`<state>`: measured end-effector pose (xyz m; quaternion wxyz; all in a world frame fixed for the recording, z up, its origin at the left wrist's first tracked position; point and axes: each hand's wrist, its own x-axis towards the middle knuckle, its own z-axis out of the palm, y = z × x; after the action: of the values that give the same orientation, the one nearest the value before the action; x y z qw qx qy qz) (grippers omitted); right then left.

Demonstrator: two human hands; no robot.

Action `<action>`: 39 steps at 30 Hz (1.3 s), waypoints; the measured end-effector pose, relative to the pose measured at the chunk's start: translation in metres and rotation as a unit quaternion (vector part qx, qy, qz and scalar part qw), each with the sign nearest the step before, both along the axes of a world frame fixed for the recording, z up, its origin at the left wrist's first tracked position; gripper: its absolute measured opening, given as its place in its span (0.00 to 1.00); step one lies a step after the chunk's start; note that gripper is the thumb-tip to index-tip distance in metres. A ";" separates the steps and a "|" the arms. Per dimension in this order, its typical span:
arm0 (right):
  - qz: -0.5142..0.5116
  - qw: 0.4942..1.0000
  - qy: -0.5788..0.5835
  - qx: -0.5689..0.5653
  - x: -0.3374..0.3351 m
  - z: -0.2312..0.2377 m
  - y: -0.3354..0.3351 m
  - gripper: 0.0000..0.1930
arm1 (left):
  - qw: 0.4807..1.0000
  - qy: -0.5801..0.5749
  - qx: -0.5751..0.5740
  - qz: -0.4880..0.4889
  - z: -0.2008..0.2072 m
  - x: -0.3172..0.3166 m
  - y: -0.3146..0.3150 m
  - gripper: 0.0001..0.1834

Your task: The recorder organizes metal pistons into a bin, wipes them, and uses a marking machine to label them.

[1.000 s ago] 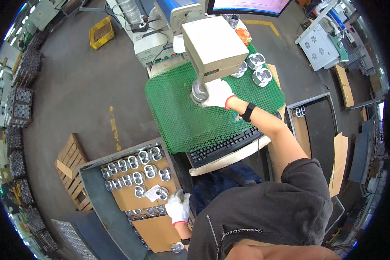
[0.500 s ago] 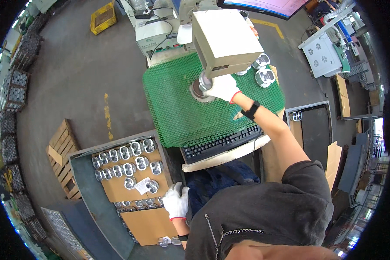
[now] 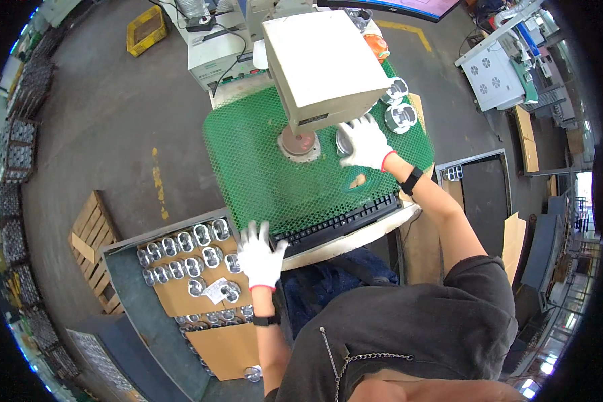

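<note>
My right hand (image 3: 367, 143), in a white glove, has its thumb and fingers round a metal piston (image 3: 343, 143) on the green mesh mat (image 3: 248, 161). Just left of it is a round brownish fixture (image 3: 297, 143) on a pale base, with nothing on top. A cream box-shaped machine head (image 3: 325, 63) overhangs the fixture and hides part of the mat. My left hand (image 3: 260, 260), also gloved, is open with fingers spread, above the mat's near left corner and the bin's edge. Two more pistons, one in front (image 3: 400, 118) and one behind (image 3: 395, 90), stand at the mat's right.
A grey bin (image 3: 130, 301) at the left holds rows of pistons (image 3: 202, 234) on cardboard sheets (image 3: 228, 348). The black keyboard (image 3: 342, 224) lies along the table's near edge. Another bin (image 3: 486, 194) at the right contains a few pistons. A monitor (image 3: 409, 7) stands at the back.
My right hand has moved the piston from the fixture rightward onto the mat. My left hand has risen from beside the bin toward the mat, its fingers spreading.
</note>
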<state>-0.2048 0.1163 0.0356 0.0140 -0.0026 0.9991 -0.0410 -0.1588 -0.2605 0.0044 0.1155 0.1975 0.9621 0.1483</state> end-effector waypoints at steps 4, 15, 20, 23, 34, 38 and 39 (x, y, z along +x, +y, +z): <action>-0.006 0.991 0.009 -0.135 -0.036 0.008 -0.052 0.40 | 0.999 0.003 -0.045 -0.011 -0.015 -0.045 0.033 0.42; 0.002 0.966 -0.124 -0.226 -0.078 -0.090 -0.065 0.50 | 0.999 -0.037 -0.035 -0.012 -0.052 -0.059 0.048 0.51; -0.023 0.955 -0.101 -0.279 -0.077 -0.058 -0.072 0.50 | 0.998 -0.035 -0.052 -0.009 -0.051 -0.059 0.048 0.49; -0.047 0.924 -0.136 -0.354 -0.078 -0.043 -0.075 0.49 | 0.998 -0.037 -0.051 -0.009 -0.051 -0.059 0.046 0.49; -0.042 0.960 -0.094 -0.261 -0.077 -0.059 -0.073 0.48 | 0.998 -0.037 -0.043 -0.015 -0.053 -0.059 0.046 0.50; -0.039 0.957 -0.099 -0.269 -0.075 -0.061 -0.070 0.50 | 0.997 -0.020 -0.065 -0.020 -0.053 -0.059 0.049 0.49; -0.042 0.958 -0.097 -0.268 -0.073 -0.060 -0.071 0.50 | 0.997 -0.017 -0.067 -0.022 -0.053 -0.059 0.049 0.49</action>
<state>-0.2783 0.0454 -0.0248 0.1076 0.0395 0.9445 -0.3078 -0.2174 -0.2117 -0.0488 0.1481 0.2077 0.9632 0.0846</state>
